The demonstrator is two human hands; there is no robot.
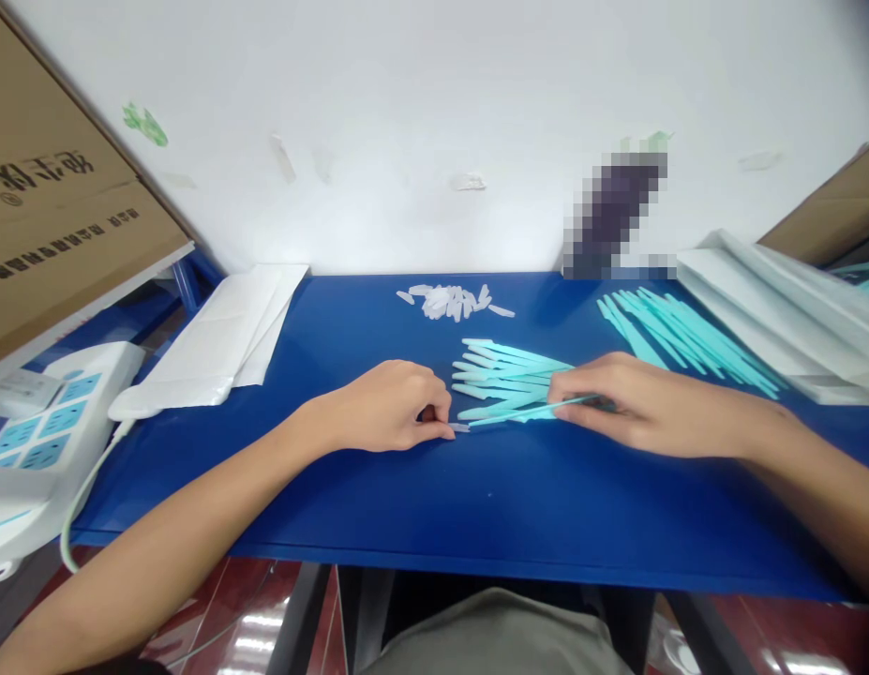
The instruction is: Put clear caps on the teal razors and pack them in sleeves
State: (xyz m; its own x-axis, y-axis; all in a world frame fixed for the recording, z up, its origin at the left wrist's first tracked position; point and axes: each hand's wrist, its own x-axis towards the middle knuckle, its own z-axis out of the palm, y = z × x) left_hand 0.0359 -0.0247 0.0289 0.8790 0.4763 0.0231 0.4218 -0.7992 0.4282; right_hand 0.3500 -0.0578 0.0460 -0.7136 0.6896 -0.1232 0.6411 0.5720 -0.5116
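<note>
Between thumb and fingertip my left hand (396,408) pinches a small translucent white cap (460,427), its tip pointing right. My right hand (631,403) is closed on a thin turquoise stick (518,412), whose pointed end lies very close to the cap; whether they touch I cannot tell. Beneath and behind that stick, several turquoise sticks with pale capped ends (501,366) lie fanned out on the blue table, partly covered by my right hand. A small heap of loose white caps (448,300) sits farther back. More turquoise sticks (680,328) lie in a bunch at the back right.
White plastic bags (216,323) lie at the left, beside a white power strip (54,422) with a cable. Clear plastic packaging (786,309) rests along the right side. A cardboard box (61,178) stands at the far left. The blue table (434,516) meets a white wall.
</note>
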